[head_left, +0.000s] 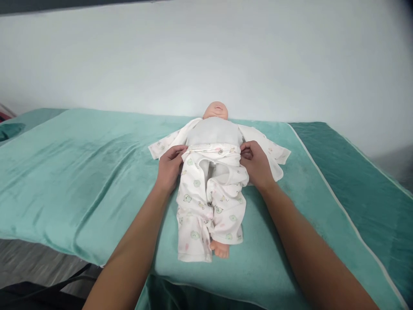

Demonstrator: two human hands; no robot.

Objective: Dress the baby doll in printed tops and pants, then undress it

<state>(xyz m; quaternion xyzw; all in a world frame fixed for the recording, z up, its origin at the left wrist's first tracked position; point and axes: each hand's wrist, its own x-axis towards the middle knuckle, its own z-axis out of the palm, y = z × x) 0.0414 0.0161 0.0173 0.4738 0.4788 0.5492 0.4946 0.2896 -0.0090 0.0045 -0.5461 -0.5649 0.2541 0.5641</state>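
A baby doll [215,110] lies on its back, head toward the wall, on a teal bed cover. Printed white baby pants [196,185] cover its legs, with the waistband up at the belly and a gap at the crotch. One bare foot [220,249] pokes out of a leg end; the other foot is hidden. A white top [263,144] is spread out on both sides. My left hand [171,165] pinches the waistband at its left edge. Closed at the opposite edge, my right hand [254,163] grips the waistband too, its fingertips partly hidden.
The teal cover [80,172] has soft folds on the left. A darker green cloth [364,181] lies to the right, past a pale seam. Behind the bed rises a white wall [193,51]. Grey flooring [29,262] shows at the lower left, beside a dark strap.
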